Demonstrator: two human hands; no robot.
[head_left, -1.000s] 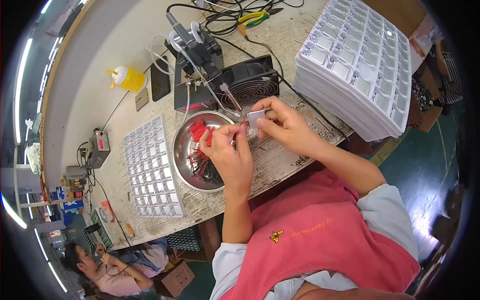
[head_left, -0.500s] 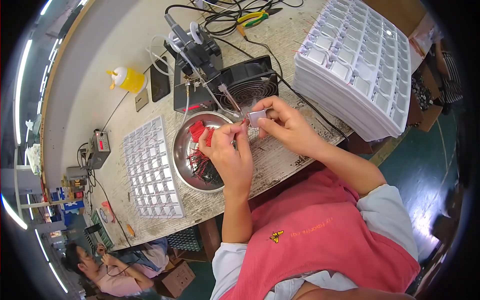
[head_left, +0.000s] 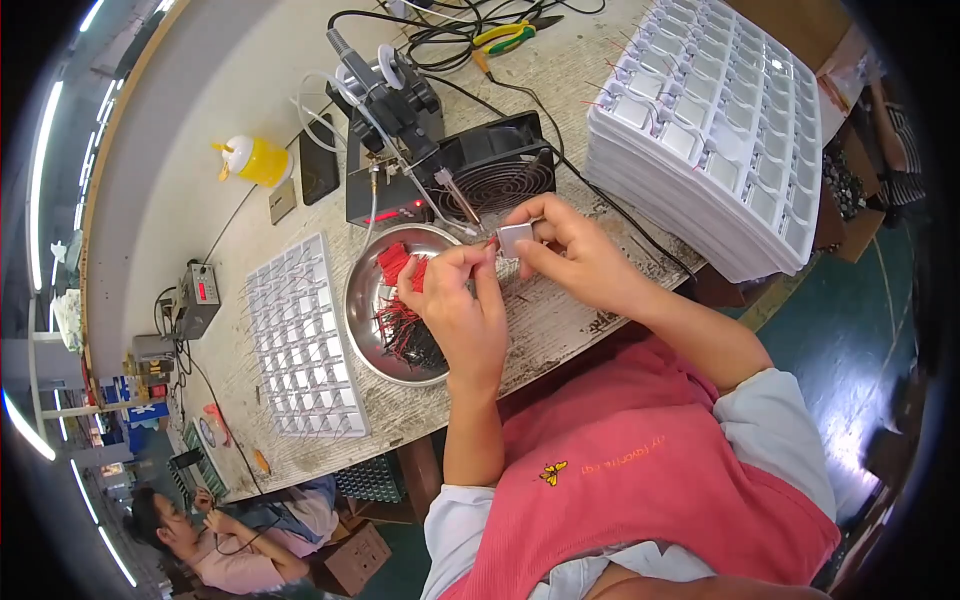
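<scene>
My right hand (head_left: 570, 250) pinches a small flat silvery square piece (head_left: 515, 240) between thumb and fingers. Close on its left, my left hand (head_left: 458, 305) has thumb and forefinger pressed together on a thin red wire (head_left: 491, 242); its end at the square piece is too small to make out. Just above the fingertips points the metal tip of a soldering iron (head_left: 460, 197), clamped in a stand. Under my left hand lies a round metal bowl (head_left: 360, 345) with bundles of red wires (head_left: 394, 264) and black wires (head_left: 425, 350).
Behind the iron stands a black fan (head_left: 505, 175). A white tray of square pieces (head_left: 305, 340) lies left of the bowl; a tall stack of white trays (head_left: 690, 190) rises at right. Pliers (head_left: 510, 36), cables and a yellow bottle (head_left: 262, 160) sit farther back. A co-worker (head_left: 225, 540) sits lower left.
Both hands have hardly moved and keep their holds. A faint haze before the fan has thinned, and the wire end appears slightly farther from the iron's tip.
</scene>
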